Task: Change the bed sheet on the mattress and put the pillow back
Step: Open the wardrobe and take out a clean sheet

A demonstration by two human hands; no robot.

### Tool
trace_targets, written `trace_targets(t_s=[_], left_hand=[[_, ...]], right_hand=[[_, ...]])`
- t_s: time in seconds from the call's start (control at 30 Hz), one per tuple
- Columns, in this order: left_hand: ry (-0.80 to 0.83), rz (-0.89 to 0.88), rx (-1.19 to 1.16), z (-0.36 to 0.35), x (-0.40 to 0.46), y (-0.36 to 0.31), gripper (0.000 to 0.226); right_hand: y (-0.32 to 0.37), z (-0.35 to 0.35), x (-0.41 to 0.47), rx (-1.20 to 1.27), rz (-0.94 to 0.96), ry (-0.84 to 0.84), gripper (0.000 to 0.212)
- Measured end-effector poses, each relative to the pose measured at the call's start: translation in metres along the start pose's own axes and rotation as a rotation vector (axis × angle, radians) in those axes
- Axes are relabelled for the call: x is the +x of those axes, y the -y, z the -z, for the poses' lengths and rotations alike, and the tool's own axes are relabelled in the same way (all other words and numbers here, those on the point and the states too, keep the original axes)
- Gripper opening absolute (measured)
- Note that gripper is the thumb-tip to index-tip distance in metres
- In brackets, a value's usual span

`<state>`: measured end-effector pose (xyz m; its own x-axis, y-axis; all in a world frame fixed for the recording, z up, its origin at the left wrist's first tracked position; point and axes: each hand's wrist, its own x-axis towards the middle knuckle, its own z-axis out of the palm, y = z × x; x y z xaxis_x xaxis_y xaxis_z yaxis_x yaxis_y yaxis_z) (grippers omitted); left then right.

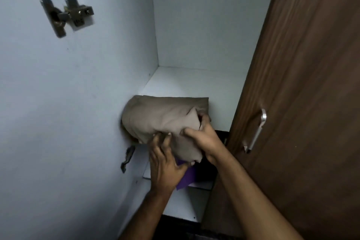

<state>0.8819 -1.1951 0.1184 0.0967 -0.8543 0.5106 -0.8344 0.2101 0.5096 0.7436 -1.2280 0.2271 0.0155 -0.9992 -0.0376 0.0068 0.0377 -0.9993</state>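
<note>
1. We are looking into a white cupboard with its brown door swung open on the right, so the shelves are within reach of both arms.
2. The thing we need, a folded beige bed sheet, sits at the front left of the upper shelf, its far end against the left wall and its near end hanging out past the shelf edge.
3. Our right hand grips the near right corner of the sheet: the thumb lies on top of the cloth and the fingers curl round its edge, which we judge gives us a firm hold for drawing the bundle out.
4. Our left hand is under the overhanging end, fingers bent up into the cloth, pinching it from below. That hand takes the weight, so the folds should not drop open.
5. Below the sheet, a purple folded cloth lies on the lower shelf; our left hand is in front of part of it but we cannot tell whether it touches.
6. A metal hinge sits high on the left wall and a silver handle on the door; both are well apart from our hands.
7. We judge the task is early: the mattress and pillow are not in view.
</note>
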Motion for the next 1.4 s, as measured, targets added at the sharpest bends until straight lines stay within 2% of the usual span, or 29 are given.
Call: trace_targets(t_s=[0.07,0.17,0.23,0.3,0.4,0.47,0.53,0.63,0.67,0.73,0.77,0.83,0.9,0.97,1.03,1.1,1.17,1.23,1.33,1.4], left_hand=[[-0.173,0.001,0.108,0.018,-0.008,-0.016,0.097],[-0.385,-0.011,0.273,0.046,-0.018,-0.050,0.051],[-0.415,0.017,0.228,0.068,-0.029,-0.069,0.035],[-0.432,0.146,0.061,0.087,-0.051,-0.084,0.034],[-0.417,0.363,-0.059,0.104,-0.117,-0.120,0.026],[-0.444,0.477,-0.016,0.115,-0.162,-0.141,0.019],[-0.442,0.564,0.006,0.130,-0.194,-0.153,0.022],[-0.527,0.689,0.128,0.166,-0.249,-0.172,0.026],[-0.560,0.723,0.155,0.179,-0.269,-0.178,0.026],[-0.619,0.790,0.207,0.203,-0.306,-0.189,0.024],[-0.648,0.829,0.251,0.215,-0.327,-0.195,0.024],[-0.689,0.901,0.402,0.240,-0.374,-0.209,0.023],[-0.678,0.928,0.574,0.259,-0.422,-0.224,0.022],[-0.631,0.931,0.784,0.277,-0.480,-0.246,0.021],[-0.547,0.969,0.962,0.289,-0.535,-0.271,0.032],[-0.504,1.054,1.037,0.295,-0.582,-0.292,0.043],[-0.515,1.191,1.095,0.303,-0.643,-0.326,0.049],[-0.549,1.273,1.145,0.305,-0.696,-0.360,0.051],[-0.585,1.394,1.059,0.305,-0.754,-0.407,0.071],[-0.510,1.478,0.921,0.303,-0.784,-0.425,0.100]], right_hand=[[0.008,0.003,-0.023,0.104,0.023,0.072,0.068],[0.014,0.012,-0.056,0.117,0.100,0.246,0.065],[0.012,0.024,-0.075,0.191,0.111,0.379,0.055],[0.008,0.037,-0.087,0.250,0.099,0.469,0.041],[-0.006,0.054,-0.115,0.152,0.095,0.583,0.041],[-0.022,0.052,-0.134,0.020,0.051,0.650,0.034],[-0.040,0.047,-0.153,-0.083,0.040,0.698,0.040],[-0.041,0.023,-0.204,-0.197,0.061,0.944,0.061],[-0.038,0.009,-0.224,-0.231,0.030,1.002,0.061],[-0.032,-0.015,-0.268,-0.253,-0.016,1.045,0.047],[-0.032,-0.027,-0.288,-0.213,-0.078,1.052,0.052],[-0.038,-0.052,-0.333,-0.155,-0.239,1.180,0.081],[-0.025,-0.058,-0.386,-0.163,-0.428,1.418,0.082],[-0.022,-0.067,-0.440,-0.169,-0.552,1.566,0.074],[-0.028,-0.073,-0.505,-0.246,-0.531,1.720,0.066],[-0.041,-0.075,-0.563,-0.321,-0.384,1.730,0.053],[-0.052,-0.063,-0.638,-0.337,-0.303,1.829,0.052],[-0.063,-0.052,-0.702,-0.281,-0.327,1.979,0.057],[-0.085,-0.036,-0.781,-0.186,-0.378,2.143,0.061],[-0.102,-0.026,-0.817,-0.167,-0.324,2.193,0.063]])
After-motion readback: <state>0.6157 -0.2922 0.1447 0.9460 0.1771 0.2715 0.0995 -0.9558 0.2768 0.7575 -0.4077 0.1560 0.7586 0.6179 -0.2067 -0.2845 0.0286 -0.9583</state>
